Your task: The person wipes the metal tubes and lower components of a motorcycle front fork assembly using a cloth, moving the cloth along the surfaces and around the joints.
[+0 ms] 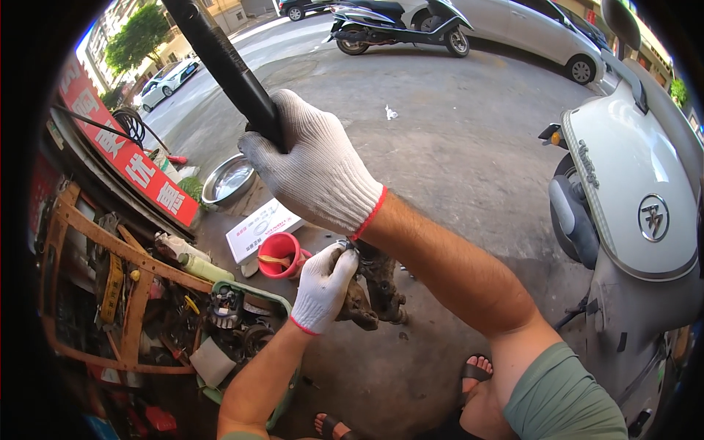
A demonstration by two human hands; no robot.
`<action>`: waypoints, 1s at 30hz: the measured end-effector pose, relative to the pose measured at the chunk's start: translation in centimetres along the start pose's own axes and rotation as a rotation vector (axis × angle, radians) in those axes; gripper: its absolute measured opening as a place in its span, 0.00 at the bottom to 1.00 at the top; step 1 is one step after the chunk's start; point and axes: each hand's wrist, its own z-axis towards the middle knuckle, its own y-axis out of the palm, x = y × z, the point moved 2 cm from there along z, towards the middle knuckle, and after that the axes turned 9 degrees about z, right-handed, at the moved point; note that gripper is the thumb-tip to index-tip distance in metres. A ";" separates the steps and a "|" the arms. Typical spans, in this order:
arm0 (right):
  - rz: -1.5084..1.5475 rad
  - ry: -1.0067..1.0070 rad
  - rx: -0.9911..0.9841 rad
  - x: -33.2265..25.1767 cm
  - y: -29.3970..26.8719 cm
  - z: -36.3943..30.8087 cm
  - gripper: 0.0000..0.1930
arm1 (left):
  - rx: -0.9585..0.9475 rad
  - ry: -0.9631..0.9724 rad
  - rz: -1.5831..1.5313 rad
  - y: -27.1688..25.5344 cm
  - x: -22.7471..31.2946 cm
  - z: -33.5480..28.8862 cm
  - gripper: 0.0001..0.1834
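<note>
My right hand (315,161), in a white knit glove with a red cuff edge, is raised and closed around a thick black handle (227,70). The handle slants up to the left, and its far end runs out of the picture. Lower down, my left hand (324,286), gloved alike, has thumb and fingers pinched together at the top of a dirty brown metal part (381,286) near the ground. A small dark metallic bit shows at those fingertips, too hidden to name. My right wrist passes over part of the metal part's upper end.
Beside my left hand are a red plastic cup (280,257) and a white box (260,229). A metal basin (228,180) lies beyond. Left stand a brown metal frame (136,293) and a green bin (273,297) of tools and parts. A scooter (631,183) stands close right.
</note>
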 end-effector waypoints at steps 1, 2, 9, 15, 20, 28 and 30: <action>0.000 -0.001 0.001 0.2 0.0 0.0 0.16 | -0.032 -0.013 0.011 -0.2 0.6 0.2 0.13; 0.010 -0.027 0.018 0.4 -0.1 0.0 0.16 | -0.064 -0.026 0.021 -0.3 0.9 0.5 0.13; -0.028 -0.066 0.038 0.2 -0.6 -0.2 0.16 | -0.118 -0.096 -0.011 0.3 -0.7 0.5 0.17; -0.021 0.065 -0.003 -0.5 -0.6 -0.3 0.10 | -0.082 -0.390 -0.300 1.7 0.0 -0.5 0.18; -0.026 0.050 -0.007 -0.1 -0.1 0.0 0.11 | 0.033 -0.464 -0.458 2.0 -0.5 -0.8 0.18; -0.084 0.036 -0.082 -0.5 1.4 -0.6 0.17 | -0.048 -0.089 -0.007 0.1 0.6 -1.2 0.16; -0.088 0.047 -0.091 -0.6 1.8 -0.6 0.17 | -0.042 -0.107 0.001 0.2 0.6 -1.5 0.16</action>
